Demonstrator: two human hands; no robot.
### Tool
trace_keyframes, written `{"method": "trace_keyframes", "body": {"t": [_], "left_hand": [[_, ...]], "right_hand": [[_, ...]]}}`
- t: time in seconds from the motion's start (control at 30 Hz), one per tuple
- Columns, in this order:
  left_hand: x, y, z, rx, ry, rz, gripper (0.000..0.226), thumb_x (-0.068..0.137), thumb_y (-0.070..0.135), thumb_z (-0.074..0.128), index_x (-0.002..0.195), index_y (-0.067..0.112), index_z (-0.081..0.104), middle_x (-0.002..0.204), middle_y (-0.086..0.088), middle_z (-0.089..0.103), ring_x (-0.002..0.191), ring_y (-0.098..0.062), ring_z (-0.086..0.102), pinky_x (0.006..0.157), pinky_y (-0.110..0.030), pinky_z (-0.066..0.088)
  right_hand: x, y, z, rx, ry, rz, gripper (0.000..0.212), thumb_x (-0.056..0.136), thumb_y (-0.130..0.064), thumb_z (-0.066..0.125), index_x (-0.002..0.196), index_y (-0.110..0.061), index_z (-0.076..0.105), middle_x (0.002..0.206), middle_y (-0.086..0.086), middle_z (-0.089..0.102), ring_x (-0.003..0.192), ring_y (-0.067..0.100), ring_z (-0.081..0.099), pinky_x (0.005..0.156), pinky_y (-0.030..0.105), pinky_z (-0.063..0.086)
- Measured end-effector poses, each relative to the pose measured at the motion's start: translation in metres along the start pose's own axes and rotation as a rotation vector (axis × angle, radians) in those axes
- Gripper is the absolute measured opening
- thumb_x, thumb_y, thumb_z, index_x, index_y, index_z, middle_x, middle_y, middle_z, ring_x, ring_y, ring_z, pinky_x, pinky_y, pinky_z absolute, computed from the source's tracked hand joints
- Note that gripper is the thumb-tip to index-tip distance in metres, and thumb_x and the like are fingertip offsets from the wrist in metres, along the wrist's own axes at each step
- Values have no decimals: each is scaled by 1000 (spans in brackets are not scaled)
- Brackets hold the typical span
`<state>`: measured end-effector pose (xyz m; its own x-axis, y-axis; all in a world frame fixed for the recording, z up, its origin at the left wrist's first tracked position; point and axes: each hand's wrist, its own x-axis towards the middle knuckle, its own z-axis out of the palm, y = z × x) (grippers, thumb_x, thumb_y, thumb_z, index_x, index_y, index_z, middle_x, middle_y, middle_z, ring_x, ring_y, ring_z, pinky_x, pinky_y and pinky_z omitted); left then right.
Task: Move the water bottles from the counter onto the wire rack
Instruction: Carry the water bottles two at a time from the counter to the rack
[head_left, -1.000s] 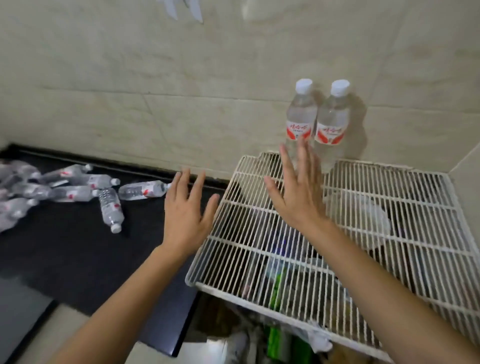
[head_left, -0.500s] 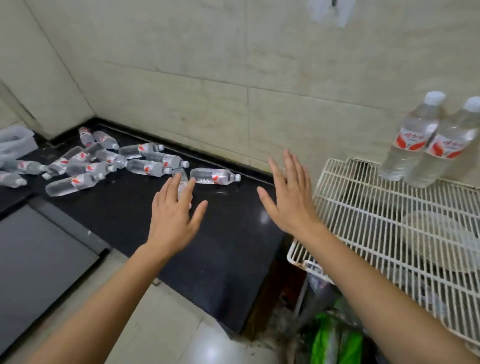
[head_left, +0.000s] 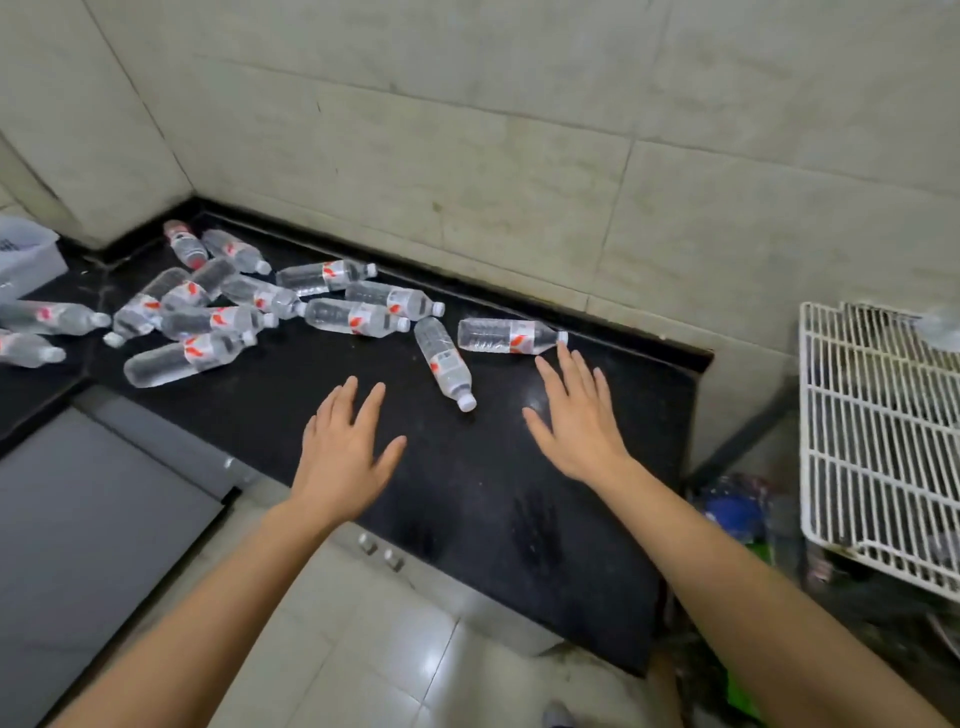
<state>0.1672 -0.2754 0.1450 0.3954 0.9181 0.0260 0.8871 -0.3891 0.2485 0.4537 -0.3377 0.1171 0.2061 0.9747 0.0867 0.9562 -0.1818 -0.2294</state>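
Several clear water bottles with red-and-white labels lie on their sides across the black counter (head_left: 467, 493). The nearest ones are a bottle (head_left: 445, 362) pointing its cap toward me and a bottle (head_left: 506, 336) lying crosswise by the back edge. My right hand (head_left: 576, 415) hovers with straight spread fingers, its fingertips just below that crosswise bottle's cap. My left hand (head_left: 345, 449) is spread flat over the counter, holding nothing. The white wire rack (head_left: 878, 447) shows at the right edge; a bottle's base (head_left: 940, 332) is barely visible at its far corner.
Tiled walls meet behind the counter. A white plastic box (head_left: 23, 254) stands at the far left. A grey panel (head_left: 93, 519) lies left of the counter. Bags and clutter (head_left: 737, 514) sit under the rack. Pale floor tiles lie below.
The view has swung left from the rack to the counter. Both hands moved with it, from over the rack to over the counter near the closest bottles.
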Motion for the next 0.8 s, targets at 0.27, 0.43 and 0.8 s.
{"method": "trace_keyframes", "body": {"t": [0.27, 0.43, 0.8], "left_hand": [[96, -4, 50, 45, -199, 95, 78, 97, 46, 55, 160, 19, 18, 166, -18, 11, 153, -36, 11, 121, -55, 21], [183, -7, 93, 136, -314, 129, 84, 95, 41, 59, 160, 16, 13, 166, -19, 8, 153, -37, 9, 121, -56, 21], [281, -2, 155, 453, -572, 426, 87, 96, 28, 60, 158, 43, 0, 166, -17, -9, 153, -38, -4, 119, -61, 19]], "right_hand": [[48, 32, 54, 73, -83, 151, 71, 103, -43, 46, 161, -15, 14, 169, 14, 7, 157, 30, 5, 126, 49, 6], [131, 62, 104, 148, -195, 246, 74, 101, -41, 52, 160, -14, 16, 168, 16, 12, 156, 34, 12, 125, 51, 15], [248, 77, 154, -33, -353, 184, 95, 92, -16, 64, 162, -33, 2, 168, 17, -10, 153, 45, 6, 122, 56, 15]]}}
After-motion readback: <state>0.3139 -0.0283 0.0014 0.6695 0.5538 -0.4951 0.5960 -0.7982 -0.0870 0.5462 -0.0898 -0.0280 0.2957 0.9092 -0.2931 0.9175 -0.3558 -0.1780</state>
